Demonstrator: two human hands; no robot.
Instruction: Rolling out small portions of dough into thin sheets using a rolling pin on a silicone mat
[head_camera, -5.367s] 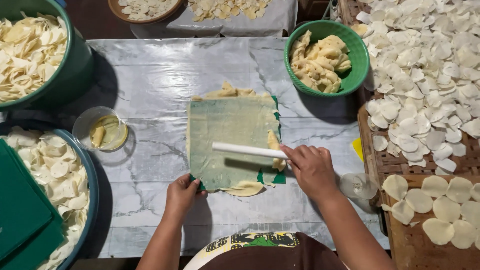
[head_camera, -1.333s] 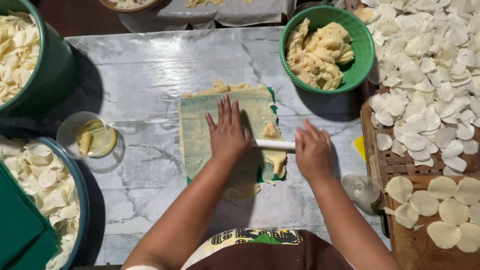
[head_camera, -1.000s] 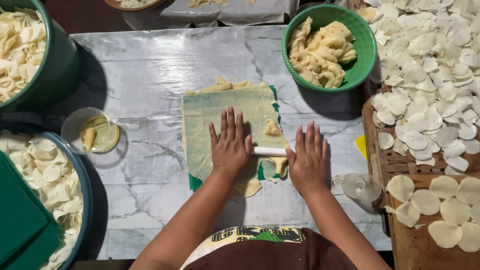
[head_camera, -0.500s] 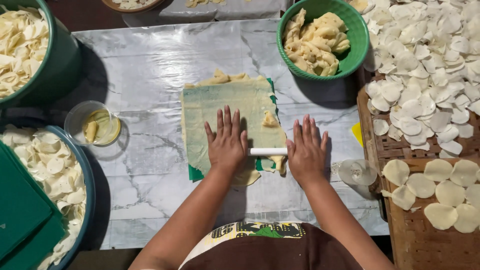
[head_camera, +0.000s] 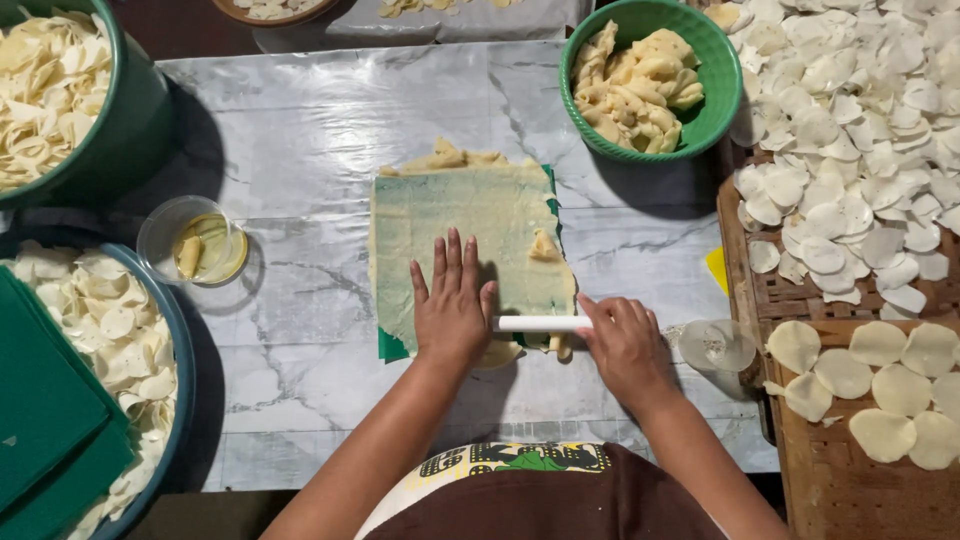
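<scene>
Both hands have drawn the white roller (head_camera: 540, 323) down to the near edge of the dough sheet (head_camera: 465, 240) at frame centre. The left hand (head_camera: 452, 305) lies flat, fingers spread; the right hand (head_camera: 625, 345) curls loosely over the roller's end.

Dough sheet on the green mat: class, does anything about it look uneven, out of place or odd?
Yes. The dough sheet has a ragged far edge that runs past the green mat, and a loose dough scrap lies on its right side. Both hands, left and right, press the white roller at its near end.

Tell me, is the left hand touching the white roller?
Touching. In the head view the left hand lies flat over one end of the white roller, which emerges from under its palm.
</scene>
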